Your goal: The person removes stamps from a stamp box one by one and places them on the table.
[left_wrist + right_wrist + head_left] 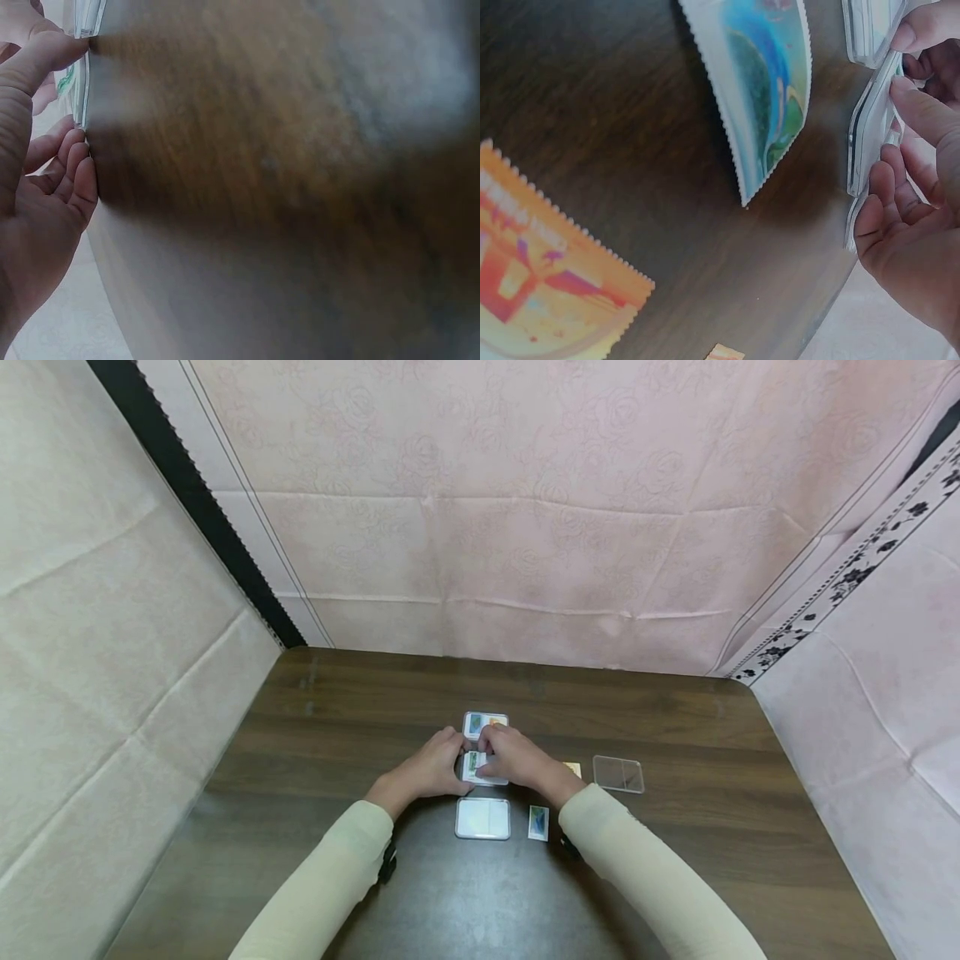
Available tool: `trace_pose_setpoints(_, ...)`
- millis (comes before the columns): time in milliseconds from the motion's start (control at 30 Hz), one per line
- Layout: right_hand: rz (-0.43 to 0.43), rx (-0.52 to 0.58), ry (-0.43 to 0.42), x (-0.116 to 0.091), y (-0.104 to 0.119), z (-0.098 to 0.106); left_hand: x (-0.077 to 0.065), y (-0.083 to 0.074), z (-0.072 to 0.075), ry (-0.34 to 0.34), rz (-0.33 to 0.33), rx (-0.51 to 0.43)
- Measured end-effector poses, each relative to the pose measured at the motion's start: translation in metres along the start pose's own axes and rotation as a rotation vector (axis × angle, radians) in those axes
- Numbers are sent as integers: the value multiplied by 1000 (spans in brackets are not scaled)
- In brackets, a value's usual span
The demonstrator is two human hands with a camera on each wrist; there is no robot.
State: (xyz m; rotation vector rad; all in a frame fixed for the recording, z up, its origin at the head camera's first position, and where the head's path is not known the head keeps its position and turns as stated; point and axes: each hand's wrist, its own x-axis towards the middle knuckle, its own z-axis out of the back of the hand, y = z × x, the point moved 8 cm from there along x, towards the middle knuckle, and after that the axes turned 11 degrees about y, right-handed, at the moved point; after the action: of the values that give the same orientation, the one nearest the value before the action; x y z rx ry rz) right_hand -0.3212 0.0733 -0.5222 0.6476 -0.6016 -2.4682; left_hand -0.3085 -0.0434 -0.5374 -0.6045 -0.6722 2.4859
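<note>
A small clear plastic case [497,779] with a greenish stamp [472,765] in it lies on the table between both hands. My left hand [431,766] holds its left side, thumb at the near edge and fingers at the far edge. From the right, my right hand [516,757] grips the same case, its thumb over the case and fingers curled at the far side, as the right wrist view shows. Just beyond sits another case [485,717] with stamps inside. Nearer me is a third, whitish case [482,819]. What lies under the right fingers is hidden.
A blue-green stamp [538,823] lies right of the near case. An orange stamp [551,262] is partly hidden behind the right wrist in the head view. Farther right is a clear lid-like tray [618,774]. Pale cloth [480,552] hangs beyond the wooden table [300,827].
</note>
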Motion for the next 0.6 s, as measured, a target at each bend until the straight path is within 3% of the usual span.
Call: trace_pose_setpoints(600,44,56,12,2,1,-2,-3,0,0,-21,0,38)
